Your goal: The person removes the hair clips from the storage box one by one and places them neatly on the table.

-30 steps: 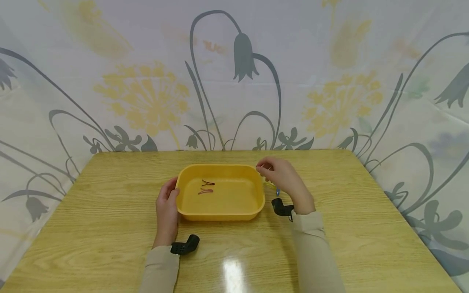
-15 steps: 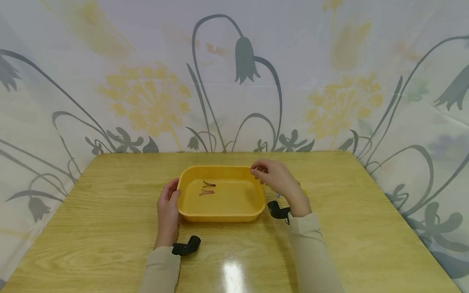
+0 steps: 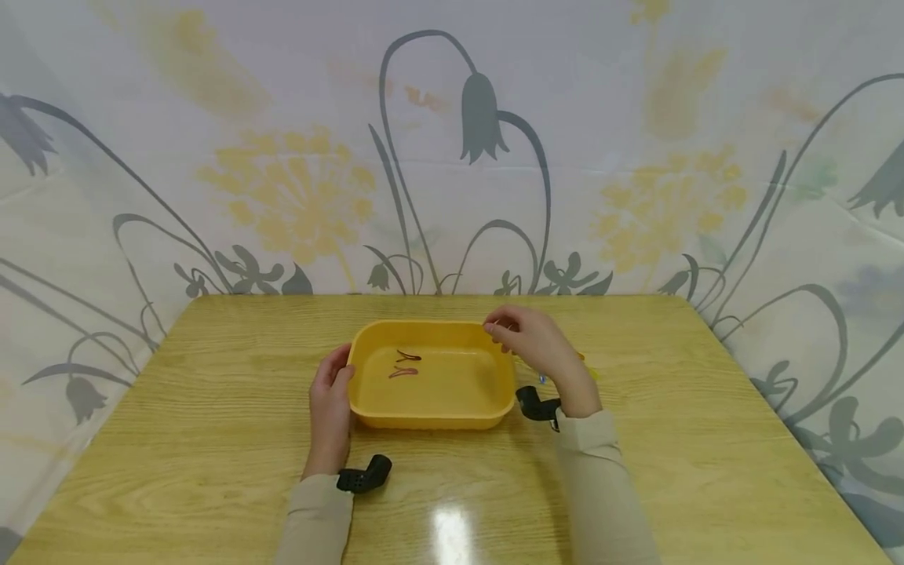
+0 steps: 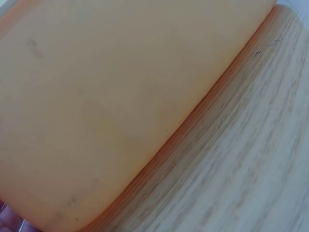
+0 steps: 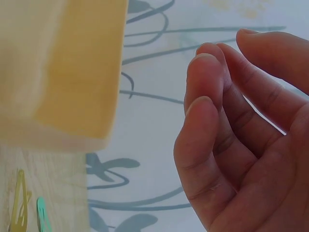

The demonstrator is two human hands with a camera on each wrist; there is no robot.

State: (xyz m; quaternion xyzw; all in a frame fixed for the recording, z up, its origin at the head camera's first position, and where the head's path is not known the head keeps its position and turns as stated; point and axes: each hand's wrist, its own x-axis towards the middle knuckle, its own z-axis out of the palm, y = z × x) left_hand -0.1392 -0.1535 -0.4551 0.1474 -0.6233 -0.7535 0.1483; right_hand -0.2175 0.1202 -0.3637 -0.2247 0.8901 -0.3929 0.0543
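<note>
My left hand (image 3: 329,408) grips the left end of a yellow plastic tray (image 3: 431,418), its thumb over the rim. In the left wrist view the tray's wall (image 4: 120,96) fills most of the picture, and only bits of fingers (image 4: 8,220) show. Two reddish-brown snap hair clips, one dark (image 3: 409,357) and one lighter (image 3: 405,372), lie inside the tray. At the far right corner my right hand (image 3: 540,345) hovers with loosely bent fingers. Nothing shows between those fingers (image 5: 200,130) in the right wrist view, where the thumb stands apart from them.
Right of the tray, partly behind my right hand, lie small clips: a yellow snap clip (image 5: 20,205), a green one (image 5: 42,215) and a blue piece (image 3: 542,378). The wooden table (image 3: 212,439) ends at a flower-patterned cloth (image 3: 438,196) at the back.
My right hand has shifted slightly left toward the tray's far right corner, uncovering yellow bits to the right of its wrist. The left hand keeps its grip; the whole head view has drifted slightly.
</note>
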